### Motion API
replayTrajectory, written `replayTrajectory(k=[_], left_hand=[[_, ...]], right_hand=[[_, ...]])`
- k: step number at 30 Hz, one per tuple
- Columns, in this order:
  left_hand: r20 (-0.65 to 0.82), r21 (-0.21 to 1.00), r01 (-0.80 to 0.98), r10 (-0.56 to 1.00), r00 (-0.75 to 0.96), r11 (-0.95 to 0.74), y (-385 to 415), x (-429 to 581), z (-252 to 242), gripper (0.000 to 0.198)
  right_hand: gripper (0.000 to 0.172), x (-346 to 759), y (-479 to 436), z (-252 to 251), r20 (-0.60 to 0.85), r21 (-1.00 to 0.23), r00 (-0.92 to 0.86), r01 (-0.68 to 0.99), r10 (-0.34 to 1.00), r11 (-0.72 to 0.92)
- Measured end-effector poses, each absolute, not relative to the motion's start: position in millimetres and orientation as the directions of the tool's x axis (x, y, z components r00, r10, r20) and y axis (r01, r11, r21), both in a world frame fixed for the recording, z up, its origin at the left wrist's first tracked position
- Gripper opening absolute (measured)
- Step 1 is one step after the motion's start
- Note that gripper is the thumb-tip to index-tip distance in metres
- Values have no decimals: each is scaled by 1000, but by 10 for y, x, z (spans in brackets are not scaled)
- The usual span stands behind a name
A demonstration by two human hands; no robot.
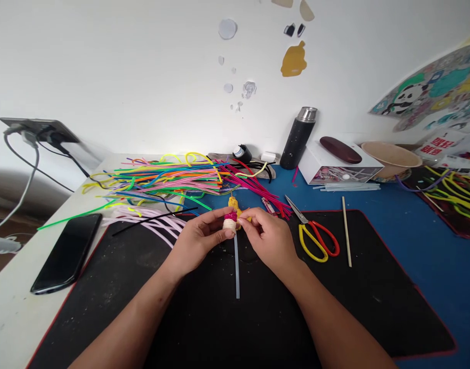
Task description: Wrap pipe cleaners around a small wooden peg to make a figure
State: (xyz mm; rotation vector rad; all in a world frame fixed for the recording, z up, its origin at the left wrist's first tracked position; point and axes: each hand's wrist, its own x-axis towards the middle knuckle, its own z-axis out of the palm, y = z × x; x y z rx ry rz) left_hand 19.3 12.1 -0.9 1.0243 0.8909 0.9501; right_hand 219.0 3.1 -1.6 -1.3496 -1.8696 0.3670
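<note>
My left hand (198,238) is closed, thumb and fingers around a small coil of pipe cleaner (229,224), magenta above and cream below. My right hand (271,236) pinches at the coil's right side, and its fingertips meet the cream part. Just behind the coil is a yellow fuzzy pipe-cleaner piece (233,203), partly hidden by my fingers. A translucent glue stick (237,271) lies on the black mat (273,318) below my hands.
Scissors (313,236) and a pale wooden stick (347,230) lie to the right. Loose pipe cleaners (169,177) pile up behind. A phone (67,253) is at left. A black thermos (298,138), a white box (334,159) and a bowl (392,156) stand along the wall.
</note>
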Motion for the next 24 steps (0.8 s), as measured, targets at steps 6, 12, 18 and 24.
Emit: replayTrajectory(k=[6, 12, 18, 24], left_hand=[[-141, 962, -179, 935, 325, 207, 121, 197, -14, 60], [-133, 962, -180, 928, 347, 205, 120, 201, -37, 58], [-132, 965, -169, 926, 353, 202, 116, 182, -29, 55], [-140, 969, -139, 920, 366, 203, 125, 158, -22, 57]], right_hand=[[18, 2189, 35, -13, 428, -584, -172, 696, 887, 417], [20, 2196, 35, -21, 418, -577, -175, 707, 892, 409], [14, 2216, 49, -39, 422, -552, -210, 712, 882, 434], [11, 2223, 55, -19, 387, -510, -249, 744, 888, 432]])
